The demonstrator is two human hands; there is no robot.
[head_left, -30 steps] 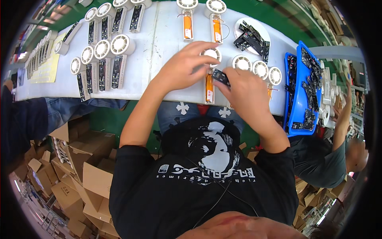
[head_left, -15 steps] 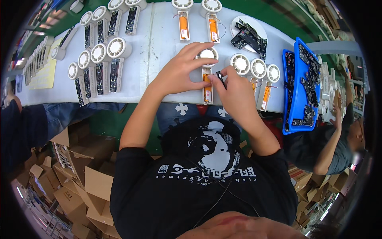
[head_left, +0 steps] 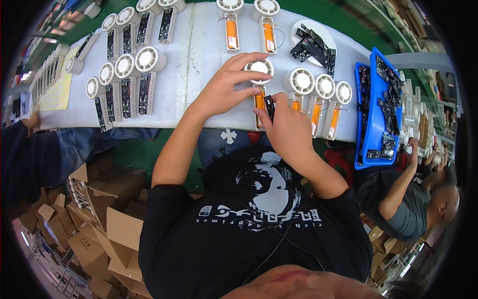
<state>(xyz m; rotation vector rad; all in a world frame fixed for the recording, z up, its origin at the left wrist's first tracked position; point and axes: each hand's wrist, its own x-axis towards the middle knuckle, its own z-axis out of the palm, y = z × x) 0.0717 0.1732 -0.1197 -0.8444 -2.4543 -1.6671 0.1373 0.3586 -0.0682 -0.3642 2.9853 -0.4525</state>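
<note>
A white handheld fan (head_left: pixel 260 67) with a round grille lies in front of me, its handle uncovered and an orange battery (head_left: pixel 259 101) inside. My left hand (head_left: pixel 225 92) curls around the fan's head from the left, fingers across the grille and thumb at the top of the handle. Between the thumb and fingers of my right hand (head_left: pixel 290 128) is a small black circuit board (head_left: pixel 269 106), held beside the right edge of that handle. Close to the right hand lie three more uncovered fans (head_left: pixel 324 87) with orange batteries and thin wires.
Fans with black boards in their handles (head_left: pixel 124 67) stand in rows at left. Two uncovered fans (head_left: pixel 231 30) lie at the far side. A white plate (head_left: pixel 324 36) and blue trays (head_left: pixel 374 158) hold black boards. Co-workers sit at both sides; cardboard boxes (head_left: pixel 122 226) lie below.
My right hand has moved slightly nearer to me, and the board now points up beside the handle. The left hand stays put. The co-worker at right has shifted head and arms.
</note>
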